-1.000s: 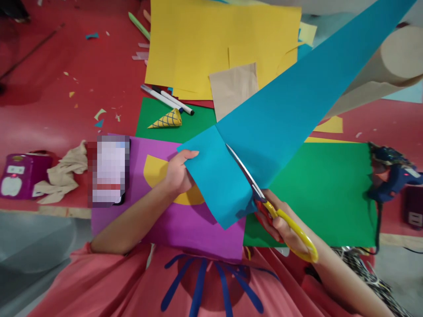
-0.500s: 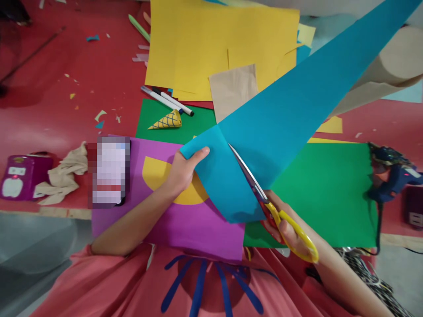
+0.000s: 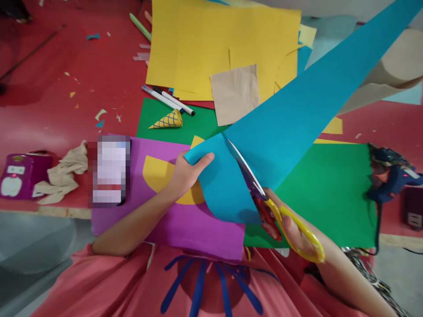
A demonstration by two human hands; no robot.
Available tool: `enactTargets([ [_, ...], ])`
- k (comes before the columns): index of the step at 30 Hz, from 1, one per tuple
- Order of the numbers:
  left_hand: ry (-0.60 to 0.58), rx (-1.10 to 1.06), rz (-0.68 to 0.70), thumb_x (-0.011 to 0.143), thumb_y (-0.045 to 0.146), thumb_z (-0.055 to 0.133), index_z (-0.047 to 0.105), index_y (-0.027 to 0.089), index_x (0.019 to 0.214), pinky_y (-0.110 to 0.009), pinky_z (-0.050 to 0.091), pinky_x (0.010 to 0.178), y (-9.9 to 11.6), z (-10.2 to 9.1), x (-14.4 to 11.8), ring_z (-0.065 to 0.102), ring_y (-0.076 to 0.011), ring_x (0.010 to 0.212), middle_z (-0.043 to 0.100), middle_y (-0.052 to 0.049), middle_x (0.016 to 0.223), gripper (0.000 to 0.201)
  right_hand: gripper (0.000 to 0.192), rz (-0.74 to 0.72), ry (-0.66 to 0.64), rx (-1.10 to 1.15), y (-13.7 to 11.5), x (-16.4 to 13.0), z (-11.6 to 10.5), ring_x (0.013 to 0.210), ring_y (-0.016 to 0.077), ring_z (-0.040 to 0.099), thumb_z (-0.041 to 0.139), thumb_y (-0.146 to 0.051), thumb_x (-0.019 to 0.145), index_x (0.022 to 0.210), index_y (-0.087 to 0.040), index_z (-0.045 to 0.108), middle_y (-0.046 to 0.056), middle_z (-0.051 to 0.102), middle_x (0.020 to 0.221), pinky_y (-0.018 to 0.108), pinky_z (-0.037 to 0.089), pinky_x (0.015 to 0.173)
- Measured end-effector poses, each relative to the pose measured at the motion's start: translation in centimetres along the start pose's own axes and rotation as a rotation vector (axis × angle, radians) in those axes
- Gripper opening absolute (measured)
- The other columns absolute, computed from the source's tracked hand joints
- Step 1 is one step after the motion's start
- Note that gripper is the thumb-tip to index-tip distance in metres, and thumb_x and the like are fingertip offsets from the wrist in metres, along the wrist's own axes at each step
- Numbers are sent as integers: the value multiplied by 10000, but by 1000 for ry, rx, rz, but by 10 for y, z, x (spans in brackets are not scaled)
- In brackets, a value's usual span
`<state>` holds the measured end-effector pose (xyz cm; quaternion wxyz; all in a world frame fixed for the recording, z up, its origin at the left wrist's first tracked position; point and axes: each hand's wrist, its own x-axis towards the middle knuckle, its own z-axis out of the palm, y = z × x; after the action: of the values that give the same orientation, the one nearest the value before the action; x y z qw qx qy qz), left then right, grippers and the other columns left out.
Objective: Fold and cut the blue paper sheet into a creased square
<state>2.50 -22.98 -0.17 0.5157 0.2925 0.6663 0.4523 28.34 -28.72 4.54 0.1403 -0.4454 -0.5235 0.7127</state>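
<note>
- Blue paper sheet point(image 3: 291, 110), long and tapering, is held up over the near middle of the red worktop point(image 3: 66, 88), above the purple sheet point(image 3: 185, 229) and green sheet point(image 3: 330, 193).
- The left hand point(image 3: 185, 174) pinches the blue sheet's near corner, thumb on top, fingers beneath.
- The right hand point(image 3: 294, 226) is closed through the yellow handles of the scissors point(image 3: 264, 200), whose blades are parted with the paper between them.
- To cut well, I judge: keep the sheet taut, feed it deep into the blades, and turn the paper, not the scissors.
- A glue gun point(image 3: 390, 174) lies at the right edge.
</note>
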Motion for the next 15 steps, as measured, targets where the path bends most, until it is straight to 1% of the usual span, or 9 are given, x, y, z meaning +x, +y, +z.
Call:
enactTargets([
  [2,-2,8,-4,581,433,850,691,168,740,-275,520,610,2,1,-1,626,-171,635,668,-13,667,348,744,-8,7,6,-2,2,1,441,112,337,335,-826,799,1294,-279,433,-48,396,580,238,238,383],
  [5,5,33,0,587,421,844,681,170,706,-275,501,586,6,2,-4,609,-168,612,646,-7,632,322,733,13,77,-14,-3,4,4,414,126,342,337,-833,792,1266,-289,464,-56,362,520,250,217,385],
  [8,9,49,2,580,401,849,672,165,678,-279,487,584,9,3,-5,595,-169,604,623,-8,606,311,721,17,141,-26,-2,6,9,412,125,332,364,-842,775,1199,-276,504,-57,338,518,260,205,393],
  [11,1,52,8,585,399,847,671,164,672,-277,482,580,9,3,-5,584,-164,597,611,-9,598,307,720,6,157,-10,-2,9,11,418,113,304,392,-850,755,1153,-264,521,-64,301,530,261,165,383],
  [15,-10,71,33,606,418,833,666,170,660,-264,476,555,8,2,-5,563,-147,569,606,1,589,304,761,32,117,17,-3,10,8,436,96,270,406,-871,724,1150,-246,494,-67,311,561,253,152,365],
])
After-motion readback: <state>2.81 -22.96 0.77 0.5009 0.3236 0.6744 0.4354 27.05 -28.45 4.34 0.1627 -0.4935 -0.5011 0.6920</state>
